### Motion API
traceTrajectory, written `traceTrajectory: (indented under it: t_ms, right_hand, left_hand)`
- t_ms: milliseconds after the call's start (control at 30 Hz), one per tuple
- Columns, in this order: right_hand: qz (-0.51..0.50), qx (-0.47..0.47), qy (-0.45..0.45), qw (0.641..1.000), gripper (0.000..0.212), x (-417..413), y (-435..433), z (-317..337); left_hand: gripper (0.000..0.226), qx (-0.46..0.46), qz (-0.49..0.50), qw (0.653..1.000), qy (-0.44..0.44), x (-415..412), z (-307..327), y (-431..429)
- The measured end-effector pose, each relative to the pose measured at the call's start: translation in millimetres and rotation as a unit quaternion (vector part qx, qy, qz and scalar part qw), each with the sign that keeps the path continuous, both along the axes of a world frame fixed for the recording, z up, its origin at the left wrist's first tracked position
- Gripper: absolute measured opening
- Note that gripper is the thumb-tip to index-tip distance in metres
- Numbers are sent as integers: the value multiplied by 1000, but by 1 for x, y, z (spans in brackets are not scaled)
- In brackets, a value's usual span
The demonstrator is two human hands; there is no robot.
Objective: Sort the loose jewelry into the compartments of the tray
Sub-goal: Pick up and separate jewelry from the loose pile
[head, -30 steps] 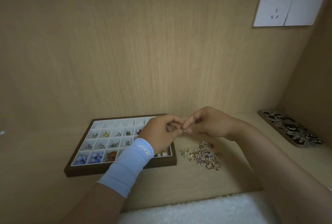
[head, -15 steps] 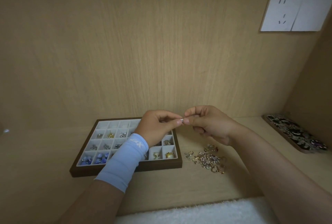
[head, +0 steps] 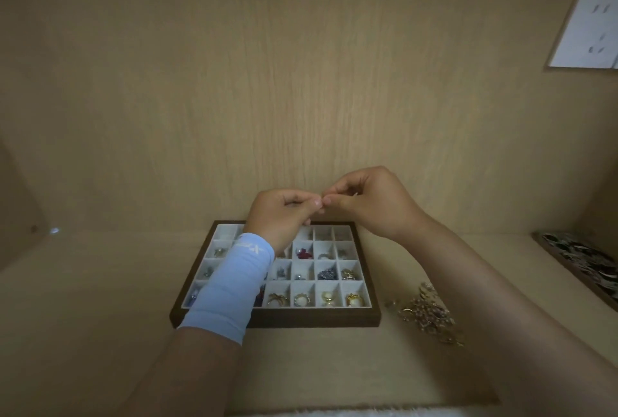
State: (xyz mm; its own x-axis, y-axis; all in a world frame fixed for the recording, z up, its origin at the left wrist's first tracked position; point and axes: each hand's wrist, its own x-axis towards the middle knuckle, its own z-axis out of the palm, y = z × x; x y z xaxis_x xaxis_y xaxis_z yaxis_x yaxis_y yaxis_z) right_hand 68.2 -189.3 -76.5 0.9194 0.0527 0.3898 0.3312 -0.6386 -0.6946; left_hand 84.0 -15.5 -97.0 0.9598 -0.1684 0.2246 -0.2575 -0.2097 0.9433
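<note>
A left hand (head: 281, 216), wrist in a pale blue sleeve (head: 230, 286), and a right hand (head: 371, 206) meet fingertip to fingertip above the back row of the tray (head: 277, 321). Each pinches a piece that is too small to make out between them. Most near compartments (head: 302, 298) are filled; several at the back look bare. The step appears to be readying one small item for its slot. It is best done low over the tray, so a slip lands on the lining. One hand should let go only once the other has the piece firmly, and then a compartment of like items can be picked. The rest of the jewelry (head: 428, 313) lies in a gold heap just right of the tray, not touching it. All of it sits on a pale wood shelf (head: 100, 299) backed by a matching wall (head: 301, 82). A patterned case (head: 582, 259) lies at far right, with a white socket (head: 585, 28) on the wall above it. A white fluffy cloth (head: 368, 413) edges the bottom.
</note>
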Motion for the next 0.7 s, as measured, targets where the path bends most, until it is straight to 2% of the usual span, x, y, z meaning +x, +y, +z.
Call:
traceTrajectory:
  t_ms: [67,133,233,333,567,700]
  right_hand:
    - [-19,-20,-4,1000,5,8,3,-4]
    - [-37,-59,7,998,7,15,4,-11]
    - [-61,-131,32,989,9,20,4,-21]
    - [-67,-201,55,976,10,21,6,-30]
    - [-78,-294,64,951,10,26,7,-34]
    - [-77,-281,68,954,11,26,7,-36]
  left_hand:
    - [10,38,10,999,-27,6,-5,5]
    - [13,125,24,990,-68,10,-12,9]
    - [21,286,17,948,-141,14,-24,11]
    - [26,376,-7,914,-151,13,-29,7]
    - [33,454,-19,880,-140,13,-40,-2]
    - [29,440,-18,889,-130,13,-41,-3]
